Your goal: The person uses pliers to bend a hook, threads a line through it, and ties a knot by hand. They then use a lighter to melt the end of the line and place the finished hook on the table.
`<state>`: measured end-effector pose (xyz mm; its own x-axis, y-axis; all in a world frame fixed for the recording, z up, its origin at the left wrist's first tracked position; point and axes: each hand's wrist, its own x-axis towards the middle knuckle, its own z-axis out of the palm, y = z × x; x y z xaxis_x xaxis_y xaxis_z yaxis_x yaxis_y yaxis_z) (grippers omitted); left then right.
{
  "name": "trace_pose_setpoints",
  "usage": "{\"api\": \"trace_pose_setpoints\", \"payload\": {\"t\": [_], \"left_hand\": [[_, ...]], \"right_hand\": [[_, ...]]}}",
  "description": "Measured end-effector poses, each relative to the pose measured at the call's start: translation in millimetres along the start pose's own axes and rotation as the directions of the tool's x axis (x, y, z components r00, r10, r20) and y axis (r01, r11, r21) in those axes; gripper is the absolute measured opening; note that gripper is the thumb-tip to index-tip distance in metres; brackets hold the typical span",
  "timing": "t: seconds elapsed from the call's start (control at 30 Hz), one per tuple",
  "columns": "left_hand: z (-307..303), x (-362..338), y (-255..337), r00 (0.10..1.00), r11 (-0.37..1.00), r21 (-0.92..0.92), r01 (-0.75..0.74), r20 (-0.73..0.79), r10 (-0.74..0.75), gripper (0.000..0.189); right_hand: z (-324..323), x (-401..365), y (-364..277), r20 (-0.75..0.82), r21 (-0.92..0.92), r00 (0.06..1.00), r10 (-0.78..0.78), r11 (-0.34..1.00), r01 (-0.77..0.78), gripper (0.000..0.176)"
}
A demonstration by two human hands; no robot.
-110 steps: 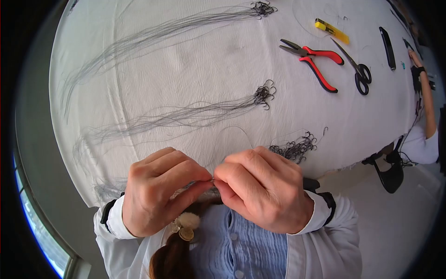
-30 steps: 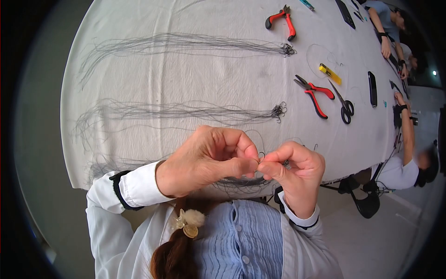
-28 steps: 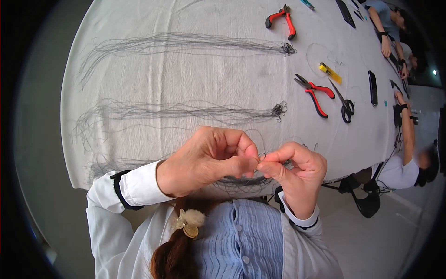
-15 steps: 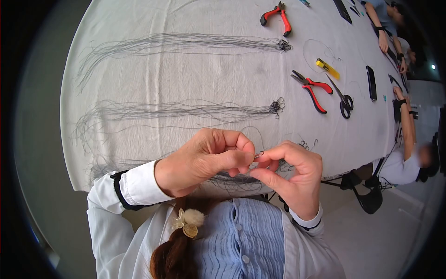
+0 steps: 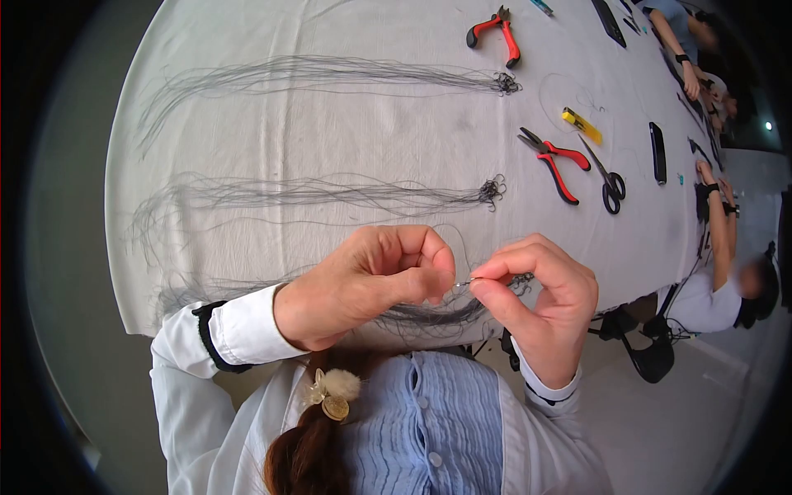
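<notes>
Just above the near edge of the table, my left hand [image 5: 371,285] and my right hand [image 5: 540,301] face each other, both closed in a pinch. A small fish hook [image 5: 462,284] spans the narrow gap between their fingertips; its ends are hidden in the fingers. Thin line arcs up behind the hands. Below and behind them lies a bundle of hooked fishing lines [image 5: 437,314], partly covered by my hands. Two more bundles, the middle one [image 5: 330,195] and the far one [image 5: 330,76], stretch across the cloth with their dark hooks gathered at the right.
To the right lie red-handled pliers [image 5: 551,157], black scissors [image 5: 610,183], a yellow cutter [image 5: 582,124] and a black phone [image 5: 657,153]. Red-handled cutters [image 5: 495,35] rest farther back. Other people's arms [image 5: 719,219] reach in at the far right of the white tablecloth [image 5: 371,136].
My right hand has shifted right, away from my left fingertips, opening a small gap. The hook's curved end, visible before, is now hidden. My left hand has barely moved.
</notes>
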<state>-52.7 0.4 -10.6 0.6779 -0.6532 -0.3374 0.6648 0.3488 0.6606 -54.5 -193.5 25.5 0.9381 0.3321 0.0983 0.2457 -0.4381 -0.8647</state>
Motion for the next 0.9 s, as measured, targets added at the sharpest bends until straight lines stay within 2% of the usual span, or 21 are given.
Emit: {"api": "trace_pose_setpoints", "payload": {"t": [0.03,0.07,0.13,0.23,0.3,0.43,0.6,0.67,0.73,0.8,0.83,0.87,0.9], "left_hand": [[0.6,0.1,-0.6,1.0,1.0,-0.002,-0.002,-0.001,0.002,0.006],[1.3,0.2,-1.5,0.997,0.999,0.01,-0.043,-0.063,0.043,0.009],[2.5,0.5,-2.5,0.988,0.996,0.023,-0.082,-0.126,0.085,0.012],[6.4,-0.8,0.8,0.987,0.99,0.031,-0.137,-0.079,0.139,0.017],[9.8,-3.6,5.9,0.998,0.996,-0.057,-0.062,0.03,0.063,0.019],[4.9,-4.0,3.0,0.994,0.995,-0.085,-0.049,0.097,0.057,0.016],[8.0,-5.1,6.9,1.0,1.0,-0.008,-0.012,-0.013,0.012,0.013],[8.7,-4.6,6.7,1.0,1.0,-0.003,-0.006,-0.025,0.006,0.012],[8.5,-4.7,7.0,0.999,1.0,0.002,0.0,-0.039,0.0,0.012],[7.8,-5.2,7.3,0.998,0.996,0.078,-0.034,-0.051,0.038,0.012],[8.0,-5.7,7.2,0.998,0.996,0.079,-0.033,-0.051,0.037,0.012],[8.2,-6.4,6.9,0.991,0.965,0.239,-0.106,-0.053,0.122,0.015],[8.3,-7.0,6.8,0.978,0.904,0.391,-0.172,-0.042,0.204,0.017]], "right_hand": [[0.5,-1.1,0.4,-0.025,0.051,0.999,0.047,0.998,-0.046,0.01],[0.9,-1.7,0.7,-0.048,0.103,0.994,0.096,0.99,-0.091,0.01],[1.6,-2.2,0.7,-0.066,0.124,0.994,0.083,0.989,-0.075,0.009],[2.7,-2.9,-0.4,-0.099,0.151,0.993,0.062,0.987,-0.047,0.01],[2.9,-2.9,0.6,-0.114,0.158,0.992,0.052,0.987,-0.033,0.01],[2.7,-4.6,4.8,-0.184,0.03,0.98,-0.073,0.996,0.08,0.013],[2.0,-6.9,6.3,-0.229,-0.138,0.954,-0.194,0.977,0.165,0.017],[1.4,-7.5,8.6,-0.244,-0.267,0.928,-0.281,0.939,0.215,0.017],[0.0,-7.3,7.6,-0.244,-0.303,0.921,-0.304,0.926,0.225,0.017],[0.0,-7.9,7.2,-0.242,-0.338,0.913,-0.328,0.911,0.237,0.017],[0.6,-9.0,6.9,-0.247,-0.249,0.939,-0.24,0.952,0.177,0.015],[1.3,-9.8,6.6,-0.244,-0.158,0.958,-0.15,0.981,0.113,0.013],[1.7,-10.1,6.1,-0.245,-0.156,0.958,-0.149,0.981,0.113,0.013]]}}
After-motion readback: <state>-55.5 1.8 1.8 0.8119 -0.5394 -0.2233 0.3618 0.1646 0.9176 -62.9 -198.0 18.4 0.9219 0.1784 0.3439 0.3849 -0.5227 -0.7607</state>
